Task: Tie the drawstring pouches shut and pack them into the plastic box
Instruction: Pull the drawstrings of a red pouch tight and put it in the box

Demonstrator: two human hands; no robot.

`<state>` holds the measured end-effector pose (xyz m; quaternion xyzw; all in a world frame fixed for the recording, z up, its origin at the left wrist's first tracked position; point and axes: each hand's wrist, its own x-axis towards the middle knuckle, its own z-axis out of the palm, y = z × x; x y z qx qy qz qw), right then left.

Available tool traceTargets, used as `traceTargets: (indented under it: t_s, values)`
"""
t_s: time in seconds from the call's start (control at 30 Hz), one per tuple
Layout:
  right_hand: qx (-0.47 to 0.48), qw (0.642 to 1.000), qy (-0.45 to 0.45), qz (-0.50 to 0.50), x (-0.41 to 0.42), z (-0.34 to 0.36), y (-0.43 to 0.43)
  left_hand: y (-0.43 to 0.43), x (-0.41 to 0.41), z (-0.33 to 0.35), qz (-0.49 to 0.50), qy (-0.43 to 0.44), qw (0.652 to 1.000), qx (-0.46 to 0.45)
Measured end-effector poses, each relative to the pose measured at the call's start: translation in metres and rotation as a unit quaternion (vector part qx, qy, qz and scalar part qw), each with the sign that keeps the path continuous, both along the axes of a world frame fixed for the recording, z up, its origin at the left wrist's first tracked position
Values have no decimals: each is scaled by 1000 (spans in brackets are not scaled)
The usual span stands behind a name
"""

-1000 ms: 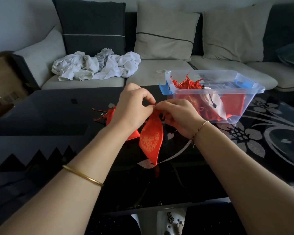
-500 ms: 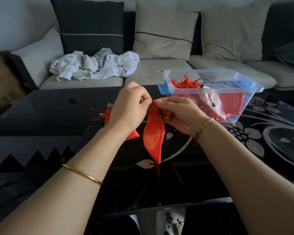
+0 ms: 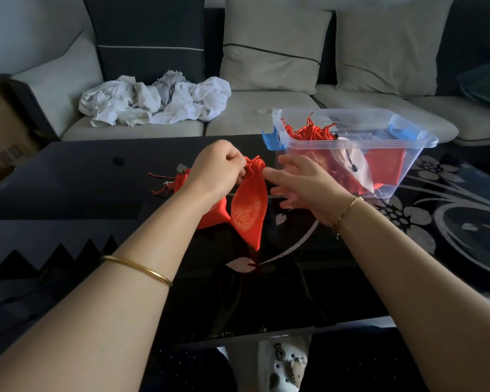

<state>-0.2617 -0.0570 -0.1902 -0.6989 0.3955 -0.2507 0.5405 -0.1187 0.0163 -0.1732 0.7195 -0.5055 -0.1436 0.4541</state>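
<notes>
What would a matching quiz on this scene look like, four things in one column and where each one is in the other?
Things:
1. red pouch with gold print
2. plastic box
3. white laundry heap
4. gold bangle

Places:
A. on the sofa seat
B. around the left forearm
C. pinched at its neck by the left hand
D. standing on the black table

Pairs: 1-C, 2-D, 3-A, 4-B.

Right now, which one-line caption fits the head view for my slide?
Left hand pinches a red pouch by its neck over the black table; right hand open, plastic box nearby.
</notes>
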Motion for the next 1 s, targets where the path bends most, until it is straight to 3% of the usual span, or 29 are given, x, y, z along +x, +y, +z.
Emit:
traceTargets:
  t_s: [0.1,0.17,0.27,0.37,0.5,0.63,0.73,0.87,1.0]
  values:
    - [-46,995,84,20,1,-3,10,-3,-11,6,-24,66,998,-4]
    - [-125,985,117,-6,-1,-8,9,-7,-19,10,-35,99,994,-10]
    - [-234,965,110,-49,-13,-4,4,-15,-30,17,-40,139,989,-23]
    - [-274,953,90,-93,-30,11,0,-23,-40,24,-38,176,982,-53]
    - [-241,952,22,-186,-45,32,-18,-35,-54,33,-20,207,971,-116]
    - [-115,947,-97,-283,-43,45,-60,-44,-55,36,59,208,962,-167]
    - [-17,938,-171,-302,-36,58,-84,-48,-49,33,82,213,960,-163]
    - [-24,952,-124,-278,-33,50,-69,-52,-38,17,81,181,974,-111]
    - [-95,952,-81,-280,-23,24,-40,-50,-16,-18,103,45,993,-21]
